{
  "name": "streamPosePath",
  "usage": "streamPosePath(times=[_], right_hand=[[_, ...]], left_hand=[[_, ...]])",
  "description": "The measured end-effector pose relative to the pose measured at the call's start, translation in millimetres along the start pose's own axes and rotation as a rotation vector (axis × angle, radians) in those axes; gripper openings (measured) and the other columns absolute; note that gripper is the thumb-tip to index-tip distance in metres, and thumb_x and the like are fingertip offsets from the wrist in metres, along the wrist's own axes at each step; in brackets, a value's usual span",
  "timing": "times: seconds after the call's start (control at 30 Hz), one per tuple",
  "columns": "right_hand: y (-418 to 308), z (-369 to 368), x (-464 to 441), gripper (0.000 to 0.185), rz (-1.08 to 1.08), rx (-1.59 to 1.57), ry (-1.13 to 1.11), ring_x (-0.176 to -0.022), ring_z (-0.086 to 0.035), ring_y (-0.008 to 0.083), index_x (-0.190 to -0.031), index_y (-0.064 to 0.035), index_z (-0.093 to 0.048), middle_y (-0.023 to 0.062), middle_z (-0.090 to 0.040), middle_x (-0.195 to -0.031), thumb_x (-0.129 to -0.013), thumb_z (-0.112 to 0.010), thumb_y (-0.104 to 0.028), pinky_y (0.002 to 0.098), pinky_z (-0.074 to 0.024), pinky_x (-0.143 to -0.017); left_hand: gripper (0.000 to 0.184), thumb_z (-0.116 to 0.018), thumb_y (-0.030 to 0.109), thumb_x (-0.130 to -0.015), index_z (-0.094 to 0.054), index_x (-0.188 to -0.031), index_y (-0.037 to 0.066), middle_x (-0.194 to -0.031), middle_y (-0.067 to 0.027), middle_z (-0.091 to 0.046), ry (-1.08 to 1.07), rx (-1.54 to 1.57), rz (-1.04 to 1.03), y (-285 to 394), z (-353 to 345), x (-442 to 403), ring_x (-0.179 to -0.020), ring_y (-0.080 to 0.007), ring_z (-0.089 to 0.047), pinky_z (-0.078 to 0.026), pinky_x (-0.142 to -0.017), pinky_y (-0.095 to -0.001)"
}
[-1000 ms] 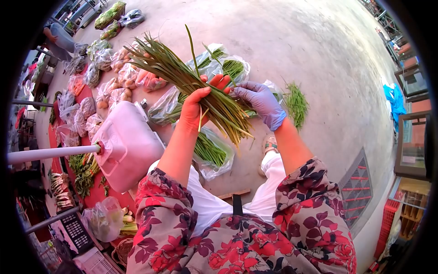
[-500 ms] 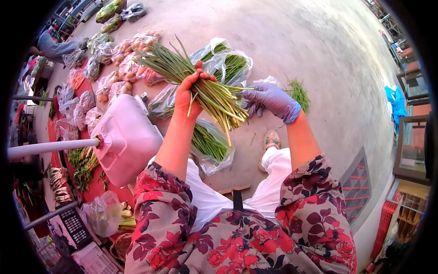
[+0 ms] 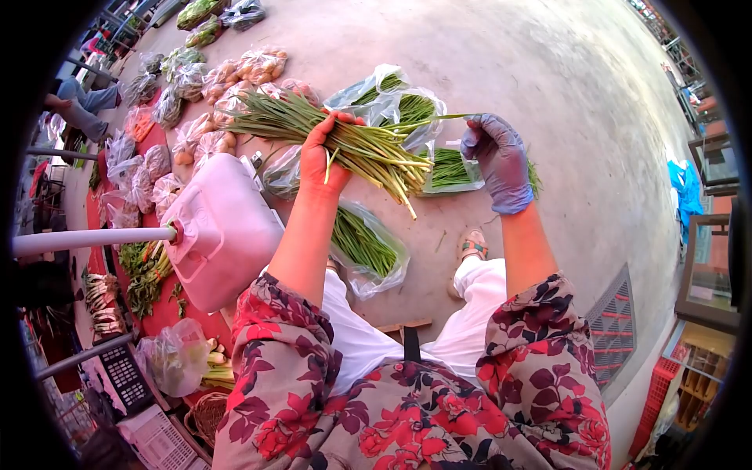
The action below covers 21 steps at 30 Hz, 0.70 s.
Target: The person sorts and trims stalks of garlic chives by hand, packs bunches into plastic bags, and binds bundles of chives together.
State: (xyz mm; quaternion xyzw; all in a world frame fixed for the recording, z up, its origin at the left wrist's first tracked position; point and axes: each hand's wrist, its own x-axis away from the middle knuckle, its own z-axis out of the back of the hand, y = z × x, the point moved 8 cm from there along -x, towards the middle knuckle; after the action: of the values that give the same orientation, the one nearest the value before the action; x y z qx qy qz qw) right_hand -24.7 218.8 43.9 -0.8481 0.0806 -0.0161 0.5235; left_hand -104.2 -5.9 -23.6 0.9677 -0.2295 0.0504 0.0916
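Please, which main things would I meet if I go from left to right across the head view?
Black keypad → large pink container → bare left hand, closed around green stalks → gloved right hand → floor grate → crumpled blue item.

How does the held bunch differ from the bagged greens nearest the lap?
The bunch is held up in the left hand; the bagged greens lie on the floor. The bunch is uncovered; the bagged greens sit in a clear bag. The bunch splays at its ends; the bagged greens lie more neatly aligned. Both are long, thin and mostly green.
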Motion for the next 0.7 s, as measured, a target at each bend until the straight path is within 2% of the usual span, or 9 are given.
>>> streamPosePath(times=[0.07, 0.13, 0.23, 0.33, 0.43, 0.47, 0.5, 0.6, 0.7], right_hand=[[-1, 25, -7, 0.02, 0.035, -0.326, 0.108, -0.062, -0.055, 0.0179, -0.089, -0.0003, -0.06, 0.0074, -0.059, -0.071, -0.088, -0.048, -0.016, 0.0297, -0.0447, -0.058], [-15, 58, -9, 0.022, 0.144, -0.457, 0.238, -0.065, -0.057, 0.0217, -0.095, -0.0008, -0.057, 0.009, -0.061, -0.074, -0.087, -0.048, -0.02, 0.0333, -0.0454, -0.06], [-31, 104, 6, 0.036, 0.275, -0.668, 0.591, -0.08, -0.06, 0.0286, -0.105, -0.0016, -0.05, 0.0169, -0.061, -0.097, -0.084, -0.051, -0.032, 0.0409, -0.0476, -0.068], [-20, 82, 0, 0.042, -0.003, -0.848, 0.393, -0.084, -0.059, 0.0302, -0.108, -0.0016, -0.048, 0.0189, -0.059, -0.103, -0.084, -0.052, -0.036, 0.0415, -0.0481, -0.072], [-26, 22, 4, 0.031, 0.059, 0.149, 0.161, -0.083, -0.059, 0.0172, -0.109, 0.0011, -0.054, 0.0115, -0.059, -0.102, -0.083, -0.06, -0.015, 0.0278, -0.0482, -0.073], [-23, -11, 11, 0.023, 0.119, 0.366, 0.062, -0.081, -0.058, 0.0104, -0.103, -0.0017, -0.06, 0.0051, -0.059, -0.097, -0.08, -0.063, -0.006, 0.023, -0.0472, -0.071], [-33, -44, 21, 0.025, 0.348, 0.801, -0.123, -0.079, -0.057, 0.0145, -0.101, -0.0102, -0.063, 0.0031, -0.058, -0.09, -0.076, -0.066, -0.007, 0.0277, -0.0466, -0.07], [-20, -86, 37, 0.029, 0.652, 1.251, -0.379, -0.079, -0.054, 0.0199, -0.099, -0.0179, -0.064, 0.0037, -0.054, -0.086, -0.071, -0.066, -0.007, 0.032, -0.0454, -0.068], [-20, -95, 45, 0.03, 0.75, 1.392, -0.39, -0.083, -0.05, 0.0239, -0.096, -0.0213, -0.064, 0.0052, -0.052, -0.089, -0.068, -0.066, -0.009, 0.0352, -0.0431, -0.071]], left_hand=[[0.011, -0.056, 0.002, -0.081, -0.052, -0.087, 0.01, -0.08, -0.0069, -0.06, 0.008, -0.002, -0.027, 4, -1, 2, -0.082, -0.0205, -0.058, -0.043, -0.092, -0.0419], [0.012, -0.057, 0.002, -0.081, -0.052, -0.087, 0.011, -0.08, -0.0066, -0.06, 0.028, -0.009, -0.051, 11, 7, 0, -0.082, -0.0207, -0.058, -0.043, -0.092, -0.042], [0.013, -0.056, 0.002, -0.081, -0.051, -0.088, 0.011, -0.08, -0.0059, -0.06, 0.023, 0.002, -0.082, 17, 9, 0, -0.081, -0.0201, -0.059, -0.042, -0.092, -0.0422], [0.014, -0.056, 0.001, -0.081, -0.05, -0.089, 0.011, -0.079, -0.0053, -0.059, 0.034, -0.004, -0.11, 17, 10, 1, -0.081, -0.0192, -0.059, -0.043, -0.091, -0.0423], [0.015, -0.055, 0.0, -0.081, -0.049, -0.089, 0.011, -0.079, -0.0053, -0.058, 0.129, 0.002, -0.099, 14, 21, -5, -0.08, -0.0184, -0.059, -0.045, -0.089, -0.0422], [0.014, -0.055, 0.0, -0.082, -0.049, -0.089, 0.011, -0.079, -0.0054, -0.058, 0.128, -0.005, -0.097, 12, 21, -6, -0.08, -0.0184, -0.059, -0.045, -0.088, -0.0422], [0.014, -0.055, 0.0, -0.082, -0.048, -0.089, 0.01, -0.079, -0.0055, -0.058, 0.125, -0.013, -0.095, 11, 21, -6, -0.081, -0.0185, -0.059, -0.045, -0.088, -0.0421], [0.013, -0.054, 0.0, -0.082, -0.048, -0.089, 0.01, -0.08, -0.0061, -0.058, 0.129, -0.033, -0.085, 5, 21, -7, -0.081, -0.0192, -0.059, -0.046, -0.087, -0.0419], [0.011, -0.054, 0.001, -0.082, -0.048, -0.088, 0.008, -0.081, -0.007, -0.058, 0.139, -0.036, -0.062, 1, 21, -7, -0.081, -0.0204, -0.058, -0.045, -0.087, -0.0415]])
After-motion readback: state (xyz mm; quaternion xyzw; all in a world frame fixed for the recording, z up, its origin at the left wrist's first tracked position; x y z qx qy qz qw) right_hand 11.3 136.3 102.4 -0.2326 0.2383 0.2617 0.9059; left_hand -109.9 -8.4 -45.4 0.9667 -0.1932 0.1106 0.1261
